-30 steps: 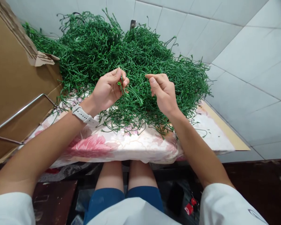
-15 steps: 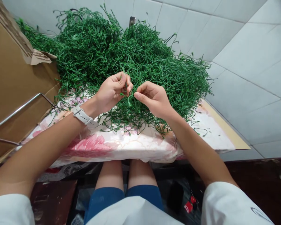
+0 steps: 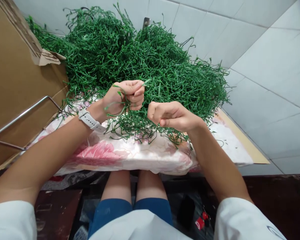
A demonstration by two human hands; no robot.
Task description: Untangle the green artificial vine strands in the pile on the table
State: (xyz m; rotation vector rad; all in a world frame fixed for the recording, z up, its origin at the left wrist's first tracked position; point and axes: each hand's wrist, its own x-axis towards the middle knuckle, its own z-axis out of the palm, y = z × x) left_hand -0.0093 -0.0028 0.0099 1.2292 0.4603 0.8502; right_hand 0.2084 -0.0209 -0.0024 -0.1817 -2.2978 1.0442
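Thin green stems with small bud-like tips lie in a large tangled pile (image 3: pixel 160 63) on a flowered cloth (image 3: pixel 130 160). In front of the pile my left hand (image 3: pixel 130 95), with a white watch strap on its wrist, is closed on a few green stems (image 3: pixel 147 82). Their tips stick out past the thumb, and more loops hang below the palm. My right hand (image 3: pixel 175 115) is beside it, apart from it, with fingers curled inward before the pile's lower edge. Whatever may be inside those fingers is hidden.
A cardboard box (image 3: pixel 40 90) stands at the left, with a bent metal rod (image 3: pixel 22 115) in front of it. White tiled wall (image 3: pixel 277 66) rises behind and to the right. Below the table edge, a red item (image 3: pixel 201 220) lies near my legs.
My hands have drawn apart; the right moved down and right, and its fingers curled in. Stems now show looped across the left hand. The view shifted slightly.
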